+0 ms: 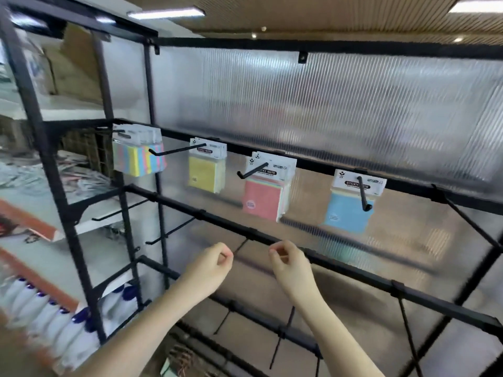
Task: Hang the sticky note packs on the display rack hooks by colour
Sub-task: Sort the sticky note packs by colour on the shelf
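Sticky note packs hang from hooks along the upper bar of the black display rack [313, 161]. From left to right there are striped multicolour packs [137, 159], yellow packs [206, 174], pink packs [262, 197] and a blue pack [347, 210]. My left hand [211, 268] and my right hand [290, 265] hover side by side below the pink packs, in front of the second bar [223, 223]. Both hands have loosely curled fingers and hold nothing.
Bare black hooks [171, 232] stick out from the second and lower bars. A ribbed translucent panel [326, 104] backs the rack. To the left, shelves carry white bottles with blue caps [54, 314] and other stock.
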The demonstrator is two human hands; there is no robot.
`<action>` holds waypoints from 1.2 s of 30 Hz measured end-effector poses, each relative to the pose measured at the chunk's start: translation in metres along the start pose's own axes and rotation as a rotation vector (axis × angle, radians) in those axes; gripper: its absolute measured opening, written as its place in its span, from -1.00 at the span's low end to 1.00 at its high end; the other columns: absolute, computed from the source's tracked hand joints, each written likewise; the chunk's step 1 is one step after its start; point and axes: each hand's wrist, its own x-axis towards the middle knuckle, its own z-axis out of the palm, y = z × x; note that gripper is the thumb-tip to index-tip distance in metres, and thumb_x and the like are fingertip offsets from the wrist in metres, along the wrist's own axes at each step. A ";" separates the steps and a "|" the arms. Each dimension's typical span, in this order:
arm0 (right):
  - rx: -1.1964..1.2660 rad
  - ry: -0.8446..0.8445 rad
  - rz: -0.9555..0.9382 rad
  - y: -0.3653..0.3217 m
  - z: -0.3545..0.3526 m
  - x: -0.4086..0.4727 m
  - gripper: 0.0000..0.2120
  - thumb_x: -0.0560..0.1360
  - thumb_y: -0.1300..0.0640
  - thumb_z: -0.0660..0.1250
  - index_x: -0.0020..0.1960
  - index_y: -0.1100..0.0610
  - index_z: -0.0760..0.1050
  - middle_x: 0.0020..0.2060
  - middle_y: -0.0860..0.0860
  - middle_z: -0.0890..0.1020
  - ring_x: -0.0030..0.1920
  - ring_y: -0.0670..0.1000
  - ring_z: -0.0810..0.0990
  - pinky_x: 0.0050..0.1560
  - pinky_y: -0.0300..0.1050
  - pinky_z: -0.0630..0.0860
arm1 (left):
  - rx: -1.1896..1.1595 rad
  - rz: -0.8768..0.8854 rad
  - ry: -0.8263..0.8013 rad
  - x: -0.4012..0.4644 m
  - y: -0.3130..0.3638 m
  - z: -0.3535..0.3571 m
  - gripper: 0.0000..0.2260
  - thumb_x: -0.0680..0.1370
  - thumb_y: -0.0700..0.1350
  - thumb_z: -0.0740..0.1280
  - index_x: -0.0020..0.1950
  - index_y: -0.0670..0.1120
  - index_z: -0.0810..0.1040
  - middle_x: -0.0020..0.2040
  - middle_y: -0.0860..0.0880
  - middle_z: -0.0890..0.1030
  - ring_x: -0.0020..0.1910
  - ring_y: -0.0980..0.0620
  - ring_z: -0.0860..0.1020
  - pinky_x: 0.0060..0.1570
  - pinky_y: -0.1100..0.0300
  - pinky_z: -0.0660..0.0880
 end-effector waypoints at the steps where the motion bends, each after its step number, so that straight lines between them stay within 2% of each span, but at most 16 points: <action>1: -0.005 -0.027 -0.030 -0.010 0.012 -0.002 -0.88 0.57 0.16 0.24 0.02 0.15 0.54 -0.16 -0.07 0.60 -0.11 -0.07 0.55 -0.12 -0.27 0.41 | 0.012 0.000 0.035 -0.008 -0.008 -0.010 -0.90 0.62 -0.07 0.17 0.03 0.03 0.48 0.02 0.08 0.58 0.01 0.09 0.55 -0.02 0.15 0.48; 2: -0.005 -0.051 -0.062 -0.020 0.023 -0.005 -0.88 0.56 0.16 0.24 0.01 0.15 0.54 -0.16 -0.06 0.61 -0.11 -0.07 0.55 -0.12 -0.30 0.42 | 0.009 0.015 0.077 -0.016 -0.016 -0.019 -0.90 0.62 -0.08 0.18 0.03 0.02 0.49 0.02 0.09 0.58 0.02 0.11 0.55 0.02 0.12 0.49; 4: 0.001 -0.093 -0.118 -0.039 0.046 -0.011 -0.88 0.57 0.15 0.24 0.03 0.12 0.54 -0.17 -0.11 0.57 -0.17 -0.17 0.52 -0.20 -0.49 0.36 | 0.005 0.061 0.165 -0.029 -0.031 -0.038 -0.89 0.60 -0.09 0.21 0.04 0.03 0.52 0.00 0.11 0.59 0.02 0.15 0.55 0.05 0.10 0.51; 6: 0.005 -0.128 -0.167 -0.057 0.068 -0.015 -0.88 0.58 0.14 0.23 0.04 0.10 0.53 -0.18 -0.14 0.55 -0.21 -0.23 0.49 -0.22 -0.54 0.35 | 0.014 0.074 0.209 -0.037 -0.046 -0.058 -0.89 0.60 -0.09 0.23 0.05 0.03 0.53 -0.01 0.12 0.60 0.01 0.17 0.55 0.04 0.12 0.52; 10: -0.006 -0.192 -0.235 -0.098 0.114 -0.013 -0.83 0.58 0.12 0.24 0.08 0.14 0.55 -0.12 -0.09 0.59 -0.10 -0.10 0.55 -0.08 -0.34 0.43 | 0.037 0.048 0.215 -0.040 -0.087 -0.101 -0.88 0.60 -0.09 0.23 0.07 0.02 0.54 -0.03 0.15 0.59 0.00 0.18 0.56 0.06 0.12 0.52; 13: -0.004 -0.219 -0.257 -0.129 0.154 -0.006 -0.84 0.58 0.14 0.25 0.04 0.17 0.57 -0.12 -0.03 0.62 -0.09 -0.04 0.57 -0.05 -0.23 0.45 | 0.036 0.023 0.198 -0.041 -0.124 -0.136 -0.89 0.60 -0.08 0.23 0.07 0.04 0.52 -0.03 0.14 0.59 0.02 0.18 0.56 0.09 0.14 0.51; 18: 0.008 -0.272 -0.280 -0.180 0.231 0.002 -0.87 0.57 0.18 0.24 -0.02 0.16 0.56 -0.27 -0.12 0.55 -0.24 -0.11 0.52 -0.17 -0.27 0.37 | 0.059 -0.040 0.209 -0.045 -0.193 -0.199 -0.86 0.59 -0.10 0.25 -0.05 0.16 0.45 -0.06 0.20 0.55 0.01 0.19 0.55 0.10 0.15 0.51; 21: 0.021 -0.327 -0.295 -0.205 0.281 0.004 -0.87 0.56 0.18 0.24 -0.03 0.17 0.56 -0.21 -0.03 0.59 -0.14 0.01 0.57 -0.11 -0.18 0.41 | 0.063 -0.100 0.225 -0.048 -0.234 -0.230 -0.90 0.59 -0.13 0.25 -0.02 0.07 0.49 -0.05 0.14 0.58 0.00 0.16 0.56 0.10 0.15 0.51; 24: 0.012 -0.381 -0.299 -0.226 0.328 0.006 -0.86 0.56 0.17 0.23 -0.01 0.18 0.56 -0.12 0.07 0.65 -0.08 0.07 0.58 -0.08 -0.13 0.42 | 0.024 -0.150 0.250 -0.054 -0.273 -0.258 -0.90 0.59 -0.12 0.25 -0.03 0.08 0.51 -0.06 0.13 0.61 -0.04 0.20 0.57 0.05 0.18 0.52; 28: 0.015 -0.440 -0.319 -0.250 0.383 0.007 -0.84 0.57 0.14 0.23 0.01 0.16 0.57 -0.20 -0.05 0.56 -0.17 -0.04 0.51 -0.21 -0.24 0.32 | 0.043 -0.257 0.268 -0.059 -0.325 -0.290 -0.90 0.59 -0.14 0.25 0.00 0.03 0.53 -0.11 0.11 0.62 -0.10 0.14 0.59 0.01 0.08 0.53; 30: 0.001 -0.487 -0.315 -0.259 0.409 0.009 -0.84 0.58 0.12 0.22 0.00 0.16 0.55 -0.22 -0.06 0.55 -0.19 -0.04 0.50 -0.23 -0.20 0.31 | 0.058 -0.286 0.280 -0.060 -0.351 -0.302 -0.88 0.58 -0.17 0.25 0.01 0.02 0.54 -0.11 0.09 0.65 -0.11 0.10 0.61 0.01 0.03 0.53; 32: 0.016 -0.531 -0.315 -0.264 0.434 0.013 -0.86 0.58 0.14 0.21 -0.03 0.13 0.54 -0.22 -0.08 0.56 -0.23 -0.07 0.52 -0.28 -0.26 0.34 | 0.084 -0.320 0.286 -0.059 -0.372 -0.313 -0.86 0.58 -0.17 0.24 -0.02 0.06 0.53 -0.11 0.10 0.64 -0.13 0.09 0.61 -0.02 0.03 0.54; 34: 0.009 -0.572 -0.291 -0.267 0.456 0.019 -0.87 0.58 0.14 0.19 -0.05 0.07 0.52 -0.21 -0.14 0.55 -0.28 -0.20 0.49 -0.32 -0.39 0.33 | 0.127 -0.350 0.286 -0.057 -0.390 -0.321 -0.80 0.59 -0.16 0.21 -0.10 0.14 0.48 -0.14 0.14 0.62 -0.16 0.09 0.60 -0.05 0.05 0.54; 36: -0.012 -0.604 -0.279 -0.269 0.477 0.027 -0.85 0.58 0.12 0.18 -0.03 0.06 0.53 -0.18 -0.14 0.55 -0.31 -0.22 0.47 -0.36 -0.43 0.30 | 0.140 -0.371 0.289 -0.051 -0.406 -0.328 -0.75 0.60 -0.16 0.20 -0.17 0.19 0.42 -0.16 0.17 0.58 -0.15 0.12 0.59 -0.04 0.11 0.53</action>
